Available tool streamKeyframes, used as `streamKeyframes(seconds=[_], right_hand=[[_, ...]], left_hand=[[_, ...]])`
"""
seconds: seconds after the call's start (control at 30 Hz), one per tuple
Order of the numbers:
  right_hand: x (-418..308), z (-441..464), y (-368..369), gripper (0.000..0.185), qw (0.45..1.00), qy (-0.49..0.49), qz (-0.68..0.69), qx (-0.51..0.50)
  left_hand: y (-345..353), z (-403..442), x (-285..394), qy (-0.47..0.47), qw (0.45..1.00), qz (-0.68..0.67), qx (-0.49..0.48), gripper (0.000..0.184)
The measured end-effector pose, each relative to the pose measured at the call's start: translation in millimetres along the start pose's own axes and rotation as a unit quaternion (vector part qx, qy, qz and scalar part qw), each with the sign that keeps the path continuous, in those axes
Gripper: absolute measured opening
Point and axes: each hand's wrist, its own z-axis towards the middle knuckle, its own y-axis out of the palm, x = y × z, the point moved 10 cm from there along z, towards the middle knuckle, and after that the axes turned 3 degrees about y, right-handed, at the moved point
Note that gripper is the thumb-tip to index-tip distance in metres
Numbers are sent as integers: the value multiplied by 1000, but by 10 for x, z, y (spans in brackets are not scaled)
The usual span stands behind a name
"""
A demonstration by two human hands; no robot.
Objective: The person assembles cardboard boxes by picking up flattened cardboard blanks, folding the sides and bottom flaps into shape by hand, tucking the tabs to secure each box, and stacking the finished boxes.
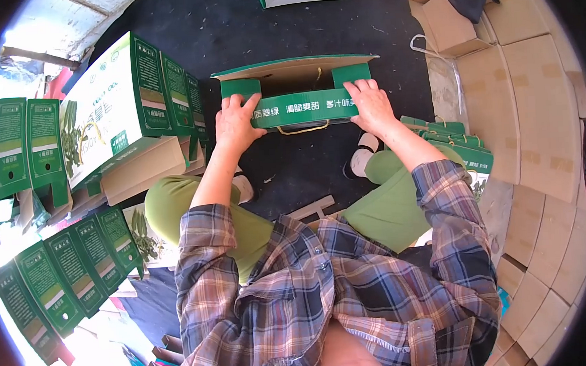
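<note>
Brown cartons line the right of the frame, and packed rows of green boxes fill the left, apparently to keep them within reach. The open box sits upper centre. My left hand and right hand grip its opposite ends, probably to steady it evenly, leaving the cord handle between them free.

Green box, lettering partly hidden at both ends
</note>
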Motion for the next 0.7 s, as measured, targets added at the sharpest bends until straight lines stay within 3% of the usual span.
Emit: streamKeyframes(seconds=[0.3, 0.37, 0.47, 0.7], right_hand=[[-65, -56, 113, 83, 999, -28, 10, -19], [-57, -72, 224, 87, 996, 3, -34, -86], [-33, -58, 294, 86, 994, 4, -38, -101], [-60, -30, 302, 87, 991, 24, -32, -128]], left_hand=[[94, -2, 46, 19, 998, 54, 2, 86], [133, -18, 70, 20, 996, 91, 9, 90], [158, -53, 114, 20, 994, 105, 31, 95], [258, -49, 288, 61, 996, 21, 60, 92]])
